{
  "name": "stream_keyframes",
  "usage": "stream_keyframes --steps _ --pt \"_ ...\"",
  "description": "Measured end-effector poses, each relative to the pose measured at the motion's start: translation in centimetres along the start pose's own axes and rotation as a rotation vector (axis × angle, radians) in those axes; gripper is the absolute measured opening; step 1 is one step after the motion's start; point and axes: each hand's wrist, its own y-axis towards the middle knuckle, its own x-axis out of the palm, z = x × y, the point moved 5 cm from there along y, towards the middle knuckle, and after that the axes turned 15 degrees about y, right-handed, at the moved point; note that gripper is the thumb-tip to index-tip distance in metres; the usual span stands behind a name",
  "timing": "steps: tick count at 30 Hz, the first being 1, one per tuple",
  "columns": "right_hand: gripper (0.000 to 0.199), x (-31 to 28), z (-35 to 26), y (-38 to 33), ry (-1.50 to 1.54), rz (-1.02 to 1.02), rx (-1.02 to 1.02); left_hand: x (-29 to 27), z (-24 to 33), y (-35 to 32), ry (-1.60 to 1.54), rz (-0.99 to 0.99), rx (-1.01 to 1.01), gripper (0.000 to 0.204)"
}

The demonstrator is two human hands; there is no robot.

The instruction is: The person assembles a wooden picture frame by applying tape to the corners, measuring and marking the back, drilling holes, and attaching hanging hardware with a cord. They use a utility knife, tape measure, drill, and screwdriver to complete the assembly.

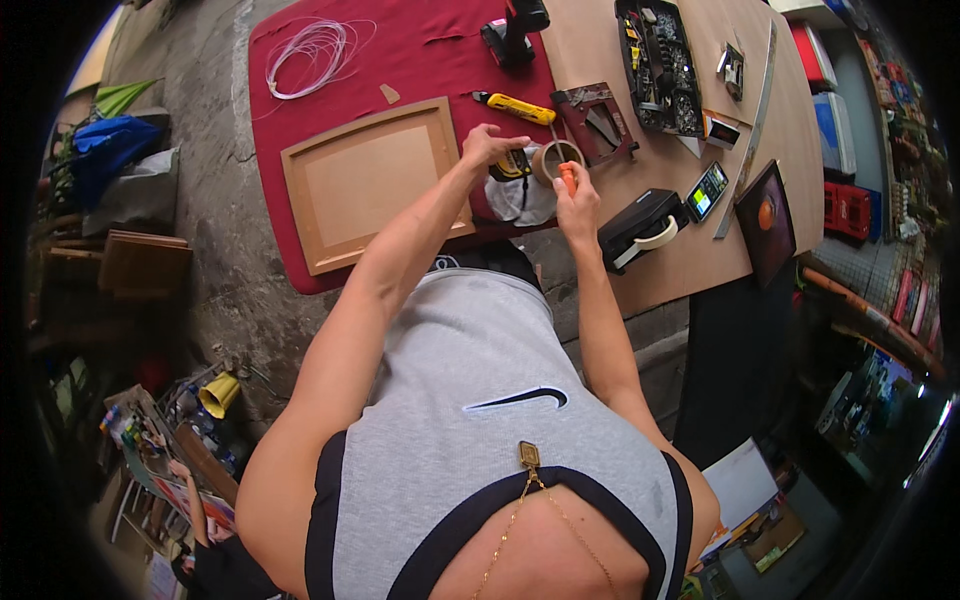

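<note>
My right hand (577, 208) is closed around the orange handle of a screwdriver (568, 179), its thin shaft pointing away over a brown roll of tape (546, 163). To the left, the fingers and thumb of my left hand (484, 147) close about a black and yellow tape measure (512, 166). Under these lies a crumpled white cloth (530, 205). Just beyond both hands rests a yellow utility knife (520, 108). A wooden frame with a backing panel (375, 180) lies on the red cloth, beneath my left forearm.
A dark red metal tool (603, 125), a black organizer of small hardware (660, 70), a black case (640, 225), a phone (707, 192) and a long metal ruler (758, 120) occupy the table's right side. Coiled clear line (312, 58) and a drill (510, 40) lie on the red cloth.
</note>
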Motion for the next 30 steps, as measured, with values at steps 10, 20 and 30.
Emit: stream_keyframes --steps 10,20,30 --pt "0.040 -5.9 7.9 8.4 -0.270 0.034 -0.194 0.1 2.5 -7.0 0.089 0.350 0.486 0.058" --pt "0.034 5.5 -1.6 -2.3 0.139 -0.750 -0.221 -18.2 -27.1 -18.3 0.514 0.912 -0.646 0.084" --pt "0.050 10.5 -1.9 -5.6 0.299 -0.612 0.232 -24.2 -23.2 -20.2 0.450 0.857 -0.375 0.068"
